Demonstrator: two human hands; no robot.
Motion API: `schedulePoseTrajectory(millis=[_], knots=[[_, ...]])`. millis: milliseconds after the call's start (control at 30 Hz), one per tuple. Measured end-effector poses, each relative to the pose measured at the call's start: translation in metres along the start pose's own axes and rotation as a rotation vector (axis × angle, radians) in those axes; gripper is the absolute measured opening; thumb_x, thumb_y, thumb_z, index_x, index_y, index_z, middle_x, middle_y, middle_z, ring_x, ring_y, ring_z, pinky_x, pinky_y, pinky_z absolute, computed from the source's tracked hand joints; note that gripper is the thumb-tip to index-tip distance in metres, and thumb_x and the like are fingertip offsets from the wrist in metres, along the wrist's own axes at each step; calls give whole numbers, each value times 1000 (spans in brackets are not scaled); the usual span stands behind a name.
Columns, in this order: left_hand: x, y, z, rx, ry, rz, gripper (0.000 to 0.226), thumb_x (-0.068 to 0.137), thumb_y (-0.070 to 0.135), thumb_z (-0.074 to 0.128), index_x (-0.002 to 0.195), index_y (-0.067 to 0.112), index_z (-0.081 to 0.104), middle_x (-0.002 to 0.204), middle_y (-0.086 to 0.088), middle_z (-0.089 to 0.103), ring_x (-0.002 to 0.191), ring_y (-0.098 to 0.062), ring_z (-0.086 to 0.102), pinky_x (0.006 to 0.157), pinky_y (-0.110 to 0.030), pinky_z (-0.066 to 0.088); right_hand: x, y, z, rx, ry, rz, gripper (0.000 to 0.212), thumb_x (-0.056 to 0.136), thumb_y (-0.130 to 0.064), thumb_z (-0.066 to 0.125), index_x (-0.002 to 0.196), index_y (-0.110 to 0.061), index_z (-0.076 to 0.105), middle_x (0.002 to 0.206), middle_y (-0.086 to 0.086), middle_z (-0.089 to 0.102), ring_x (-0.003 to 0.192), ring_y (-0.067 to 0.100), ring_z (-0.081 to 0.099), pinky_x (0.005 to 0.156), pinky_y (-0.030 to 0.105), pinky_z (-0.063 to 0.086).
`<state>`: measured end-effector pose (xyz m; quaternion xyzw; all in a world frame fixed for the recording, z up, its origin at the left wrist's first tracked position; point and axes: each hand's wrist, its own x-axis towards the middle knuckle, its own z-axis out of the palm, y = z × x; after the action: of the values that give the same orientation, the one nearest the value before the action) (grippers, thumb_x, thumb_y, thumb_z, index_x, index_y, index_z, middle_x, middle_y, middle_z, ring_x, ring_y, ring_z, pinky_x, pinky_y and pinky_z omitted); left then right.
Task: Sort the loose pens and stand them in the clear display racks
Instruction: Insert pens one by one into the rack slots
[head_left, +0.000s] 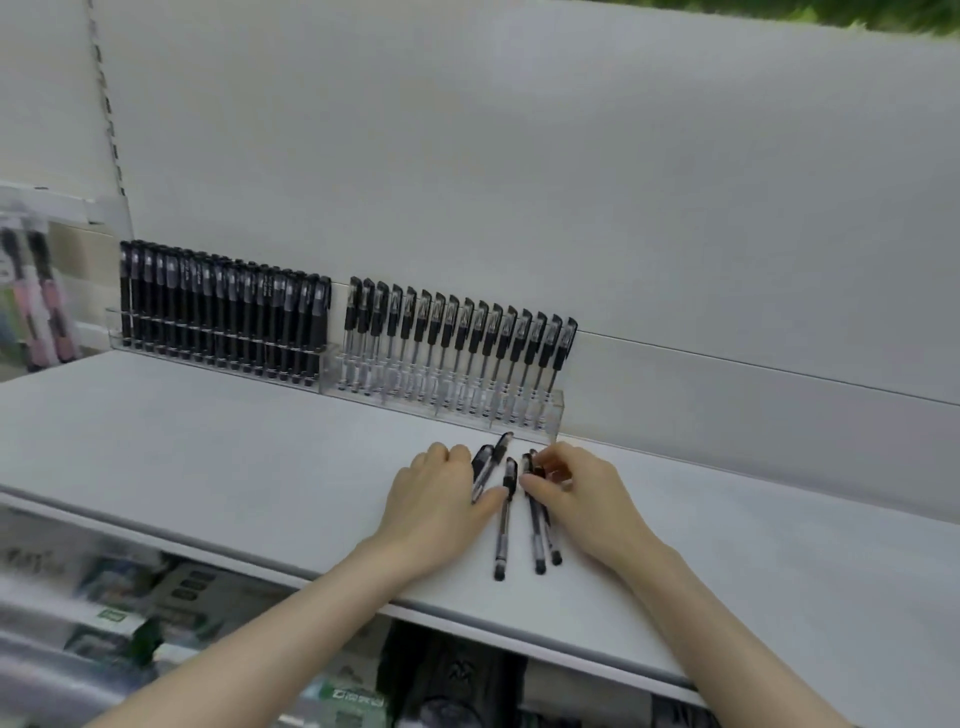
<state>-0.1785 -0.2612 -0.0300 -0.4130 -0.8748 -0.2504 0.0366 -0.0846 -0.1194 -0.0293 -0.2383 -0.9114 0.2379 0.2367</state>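
Several loose pens (504, 525) with black caps and clear barrels lie on the white shelf (234, 457), in front of the right clear rack (550, 415). My left hand (436, 499) rests flat on the shelf, its fingers touching the pens on the left of the pile. My right hand (571, 488) curls its fingertips around the caps of the pens on the right. The right clear rack holds a row of upright clear-barrelled pens (457, 353). The left clear rack (119, 332) holds a row of upright black pens (223, 312).
A white back panel (519, 156) rises behind the racks. Packaged pink and black pens (36, 291) hang at the far left. Below the shelf's front edge (311, 571), a lower shelf carries blurred boxed goods (156, 592).
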Motion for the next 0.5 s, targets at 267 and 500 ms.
schedulePoseTrajectory(millis=[267,500], knots=[[28,-3,-3,-117,-146,-150,22,85,29,61,94,9,60,88,-5,64,86,-26,60,67,-30,44,1,5,3,-20,-65,6,35,89,-36,61,118,-17,59,116,5,56,113,22,47,92,29,36],[11,-9,-21,-396,-167,-59,20,96,24,48,88,7,55,70,-4,50,60,-18,42,57,-28,31,-4,-6,-5,145,1,-16,38,91,-34,59,124,-17,53,119,-2,56,113,16,50,93,26,41]])
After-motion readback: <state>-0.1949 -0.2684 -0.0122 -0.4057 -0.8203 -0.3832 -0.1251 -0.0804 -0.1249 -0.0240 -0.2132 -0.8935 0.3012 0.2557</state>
